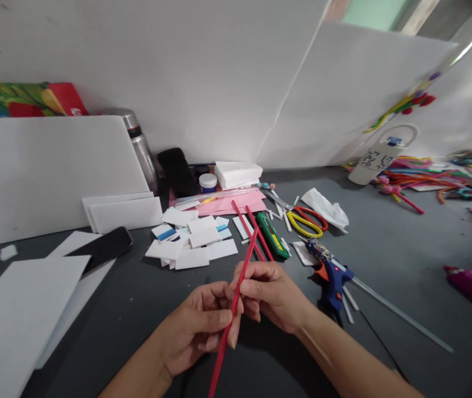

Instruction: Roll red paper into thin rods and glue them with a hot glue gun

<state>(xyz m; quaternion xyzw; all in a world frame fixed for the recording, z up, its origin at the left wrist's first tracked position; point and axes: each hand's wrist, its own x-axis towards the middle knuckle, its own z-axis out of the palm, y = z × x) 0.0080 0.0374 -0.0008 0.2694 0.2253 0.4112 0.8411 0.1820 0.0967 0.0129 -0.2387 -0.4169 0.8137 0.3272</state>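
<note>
A long, thin red stick [221, 354] runs slantwise between my two hands, over the dark table. My left hand [203, 320] pinches it lower down, thumb on top. Higher up, my right hand [269, 287] grips the same stick between thumb and fingers. Two more red sticks [262, 235] lie just beyond my hands, beside a green utility knife [272, 235]. Left of them is a loose pile of white cards [202, 232], a few with blue patches. The stick's near end runs out of view at the bottom.
To the right lie a blue glue gun [336, 284] with a long glue stick [402, 314], and scissors [308, 220] with red and yellow handles. White boards [16, 309] and a black phone [105, 247] occupy the left. A steel flask [142, 152] and a white tumbler [371, 163] stand at the back.
</note>
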